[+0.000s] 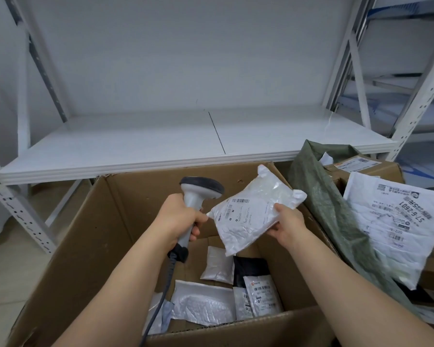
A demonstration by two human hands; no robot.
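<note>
My left hand [179, 216] grips the handle of a grey barcode scanner [198, 194], whose dark head sits at the top and whose cable hangs down along my forearm. My right hand [287, 220] holds a white plastic mailer parcel [251, 211] by its right edge, thumb on top. The parcel's printed label with a barcode faces up, close to the scanner head. Both hands hover over an open cardboard box [90, 246].
Several white and one black parcel [251, 267] lie in the box bottom. A white metal shelf [161, 141] runs behind the box. At right a green woven sack [336, 211], a large white labelled mailer [396, 226] and another carton [366, 169] crowd the space.
</note>
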